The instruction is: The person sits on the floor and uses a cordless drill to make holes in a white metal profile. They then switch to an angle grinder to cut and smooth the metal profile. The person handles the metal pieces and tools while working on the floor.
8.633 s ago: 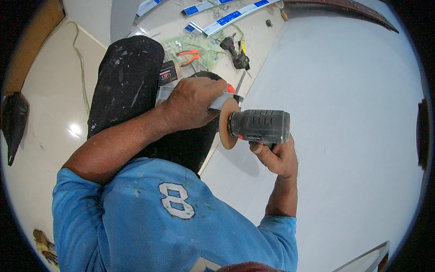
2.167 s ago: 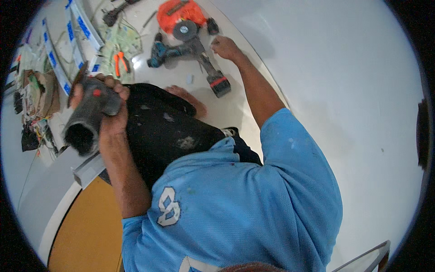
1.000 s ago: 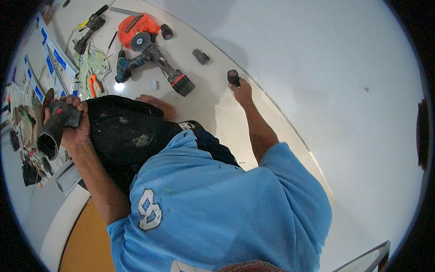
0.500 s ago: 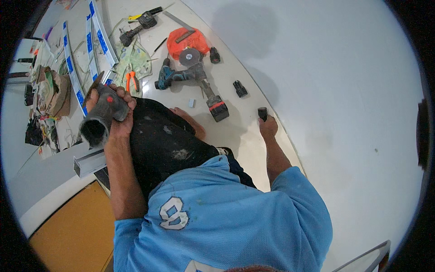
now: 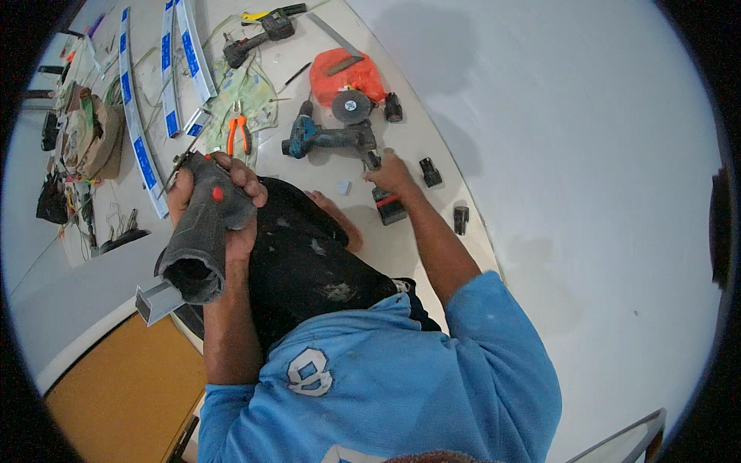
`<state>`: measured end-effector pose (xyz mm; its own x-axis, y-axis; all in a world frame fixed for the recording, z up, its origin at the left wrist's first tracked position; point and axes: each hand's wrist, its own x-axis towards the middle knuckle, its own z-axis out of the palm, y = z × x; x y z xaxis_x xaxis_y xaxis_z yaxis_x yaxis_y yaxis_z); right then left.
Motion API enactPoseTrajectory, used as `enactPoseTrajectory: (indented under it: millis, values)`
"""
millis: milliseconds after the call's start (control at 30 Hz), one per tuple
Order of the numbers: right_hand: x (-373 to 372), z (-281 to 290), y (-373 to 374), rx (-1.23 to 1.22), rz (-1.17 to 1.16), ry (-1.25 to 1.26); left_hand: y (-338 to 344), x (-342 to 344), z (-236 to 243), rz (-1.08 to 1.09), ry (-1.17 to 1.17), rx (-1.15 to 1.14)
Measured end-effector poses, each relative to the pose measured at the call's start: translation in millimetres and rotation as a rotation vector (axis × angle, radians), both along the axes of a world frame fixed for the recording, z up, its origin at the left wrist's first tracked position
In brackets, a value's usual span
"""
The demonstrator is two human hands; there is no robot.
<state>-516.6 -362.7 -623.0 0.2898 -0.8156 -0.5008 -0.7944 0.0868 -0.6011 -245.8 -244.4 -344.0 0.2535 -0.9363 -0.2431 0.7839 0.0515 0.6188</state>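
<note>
My left hand (image 5: pixel 245 193) is wrapped around a dusty grey power tool (image 5: pixel 197 239) with a red button and an open battery socket, a thin disc at its far end. Below it an aluminium channel (image 5: pixel 154 305) sticks out beside my legs. My right hand (image 5: pixel 394 176) grips the handle of a cordless grinder (image 5: pixel 337 139) lying on the floor, its red-striped battery (image 5: pixel 390 212) partly behind my fingers. A teal drill (image 5: pixel 301 133) touches the grinder. Small black batteries stand or lie nearby (image 5: pixel 461 220), (image 5: pixel 429 171), beside my right hand.
Long blue-labelled strips (image 5: pixel 141 147), orange pliers (image 5: pixel 238 135) on a green sheet, an orange bag (image 5: pixel 347 73) and another tool (image 5: pixel 262 38) lie ahead. A brown bag (image 5: pixel 100 139) with clutter sits left. A white surface (image 5: pixel 587 193) borders the floor at right, a yellow panel (image 5: pixel 123 386) lower left.
My right hand has let go of a small black battery at the right and moved up-left to the grinder. My left hand, which gripped aluminium earlier, holds the grey tool.
</note>
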Motion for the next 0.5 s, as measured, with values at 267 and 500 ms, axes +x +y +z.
enactPoseTrajectory:
  millis: [267, 500]
  values:
    - [-14.2, -62.5, 27.6, 0.079, -0.113, 0.102, 3.3, 5.7, -5.6, -0.026, 0.029, -0.068]
    - [-77.9, -55.0, 89.8, 0.045, -0.295, 0.173, 1.7, 3.5, -5.7, -0.063, 0.015, -0.092]
